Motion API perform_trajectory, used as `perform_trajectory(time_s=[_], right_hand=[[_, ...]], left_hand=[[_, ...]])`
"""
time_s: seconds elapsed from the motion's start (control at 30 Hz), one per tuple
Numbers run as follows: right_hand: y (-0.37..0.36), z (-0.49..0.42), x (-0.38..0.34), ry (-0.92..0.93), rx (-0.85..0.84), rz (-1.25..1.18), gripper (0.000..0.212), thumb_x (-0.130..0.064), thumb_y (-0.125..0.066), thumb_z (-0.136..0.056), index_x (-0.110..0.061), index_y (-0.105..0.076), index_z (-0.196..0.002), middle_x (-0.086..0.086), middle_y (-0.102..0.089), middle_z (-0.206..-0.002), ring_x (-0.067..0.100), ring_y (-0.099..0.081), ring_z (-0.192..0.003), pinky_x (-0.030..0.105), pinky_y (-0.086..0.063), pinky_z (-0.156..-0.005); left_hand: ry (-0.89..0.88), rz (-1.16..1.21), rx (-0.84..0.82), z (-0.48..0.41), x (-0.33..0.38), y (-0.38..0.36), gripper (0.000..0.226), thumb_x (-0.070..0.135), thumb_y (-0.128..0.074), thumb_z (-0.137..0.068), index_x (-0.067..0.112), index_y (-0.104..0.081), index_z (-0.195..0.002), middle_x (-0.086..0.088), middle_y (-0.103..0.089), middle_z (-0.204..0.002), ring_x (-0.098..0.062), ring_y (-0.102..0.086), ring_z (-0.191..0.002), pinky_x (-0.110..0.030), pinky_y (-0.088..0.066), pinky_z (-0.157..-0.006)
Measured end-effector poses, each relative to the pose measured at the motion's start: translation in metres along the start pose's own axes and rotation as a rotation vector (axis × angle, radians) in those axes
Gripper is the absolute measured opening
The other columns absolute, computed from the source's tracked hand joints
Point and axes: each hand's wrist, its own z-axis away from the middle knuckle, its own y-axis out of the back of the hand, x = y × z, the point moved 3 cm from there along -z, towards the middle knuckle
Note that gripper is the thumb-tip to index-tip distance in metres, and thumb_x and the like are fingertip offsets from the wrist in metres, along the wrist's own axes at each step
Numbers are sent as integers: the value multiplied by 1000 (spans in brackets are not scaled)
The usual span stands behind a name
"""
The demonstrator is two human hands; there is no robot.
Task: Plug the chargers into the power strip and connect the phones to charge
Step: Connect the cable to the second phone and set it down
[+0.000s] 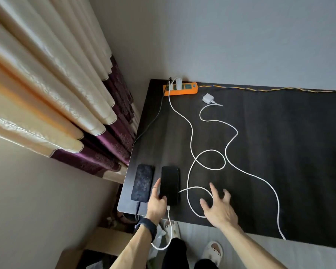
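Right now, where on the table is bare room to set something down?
The whole right side of the table, right of the outer cable, is bare. A narrower patch lies above the phones, between the black cord and the inner cable. Crowded: the front middle, with cable loops, left hand and right hand.

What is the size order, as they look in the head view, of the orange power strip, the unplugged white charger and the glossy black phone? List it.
1. glossy black phone, though nearest the camera, so its lead is unsure
2. orange power strip
3. unplugged white charger
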Motion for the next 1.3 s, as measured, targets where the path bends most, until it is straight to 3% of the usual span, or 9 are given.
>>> perform_trajectory(time_s=[0.13,0.33,0.5,0.7,0.83,0.97,1.03,1.13,1.3], right_hand=[[-13,-1,-42,247,144,148,71,-46,-52,-96,-46,-13,-155,8,-6,-162,30,-62,-112,40,-57,-82],[-42,-10,-61,355,9,292,57,-37,-58,-96,-41,-31,-145,9,0,-165,31,-58,-120,42,-55,-92],[-41,1,-37,445,41,462,38,1,-55,-89,-23,-53,-118,9,-19,-161,34,-52,-110,39,-56,-77],[-54,22,-10,694,-48,312,35,-11,-52,-81,-20,-70,-110,-13,-22,-165,21,-48,-133,33,-53,-90],[-56,29,-5,547,137,104,37,-41,-58,-84,-34,-72,-117,-12,-40,-157,12,-65,-106,33,-59,-83],[-47,30,-4,115,342,-134,44,-37,-69,-88,-23,-59,-128,5,-49,-135,27,-70,-90,41,-55,-78],[-50,28,-5,-24,227,-100,30,-39,-63,-92,-25,-60,-118,5,-57,-122,30,-69,-97,41,-52,-82],[-66,31,-19,126,-27,44,18,-40,-53,-94,-28,-62,-103,-2,-69,-108,22,-68,-102,36,-50,-82],[-73,43,-50,356,-478,-17,36,-24,-44,-93,-20,-62,-124,10,-74,-111,27,-73,-95,37,-56,-88]], left_hand=[[13,-232,17,17,32,7,81,2,-59,-81,57,-35,-135,-1,-62,-127,-22,-63,-116,-37,-49,-104],[-3,-716,-41,25,45,-5,116,51,-76,-73,29,2,-155,-10,-36,-135,-33,-55,-122,-40,-45,-100],[0,-930,34,17,53,-7,116,47,-72,-75,14,5,-156,-9,-31,-140,-33,-49,-125,-44,-47,-99],[-123,-1162,177,26,47,-10,106,57,-56,-81,4,-2,-155,-8,-34,-143,-29,-37,-131,-42,-41,-102],[-113,-1067,148,26,37,-12,102,60,-56,-84,7,-7,-156,-12,-31,-143,-32,-36,-126,-39,-42,-104],[-128,-1067,144,27,36,-7,102,65,-55,-84,10,-8,-156,-10,-30,-144,-30,-36,-128,-39,-44,-102],[-136,-1084,143,28,35,-5,102,66,-54,-84,10,-8,-156,-10,-29,-146,-30,-36,-129,-39,-43,-103],[-124,-1086,140,29,35,-3,102,67,-53,-85,9,-8,-156,-11,-28,-147,-31,-35,-129,-39,-41,-105],[-118,-1106,133,27,38,-3,105,68,-53,-84,9,-7,-156,-9,-28,-146,-30,-35,-131,-40,-44,-103]])
